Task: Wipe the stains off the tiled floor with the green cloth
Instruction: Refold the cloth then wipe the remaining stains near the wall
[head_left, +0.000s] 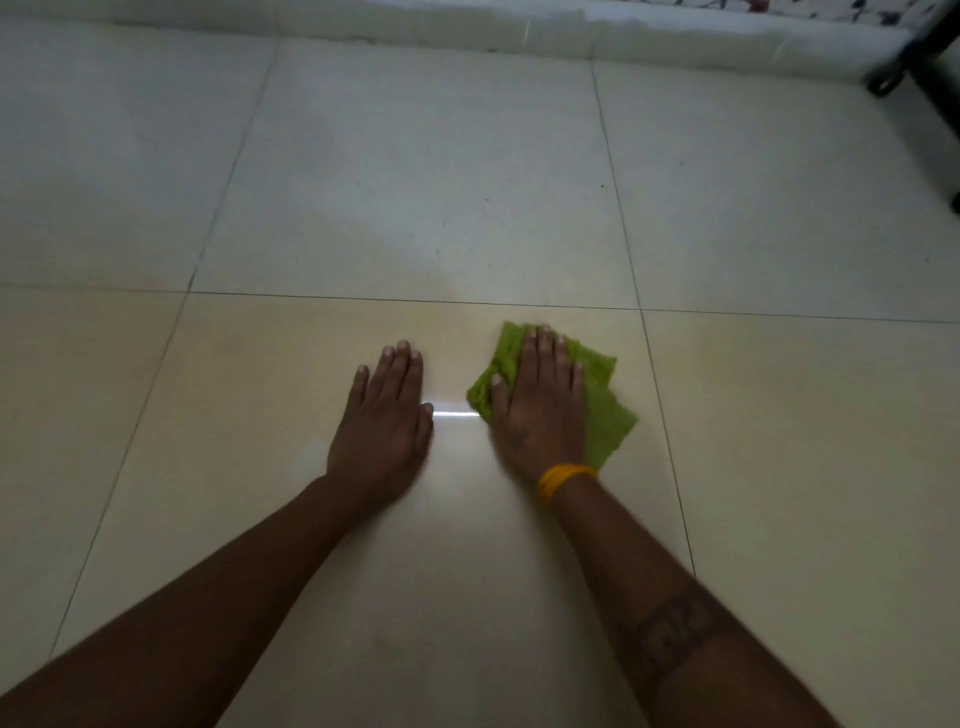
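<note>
Glossy cream tiled floor (467, 156) at centre frame: right hand (540, 405) flat, open-fingered, pressing crumpled green cloth (605, 410); left hand (384, 415) splayed open beside it.

The one camera sits on my head, looking forward and down past my outstretched forearms onto the tiled floor (467, 182). It is a wide view from low and close: my left hand (384, 415) and right hand (540, 405) fall just below centre, and the base of the wall (311, 23) curves along the top edge.
</note>
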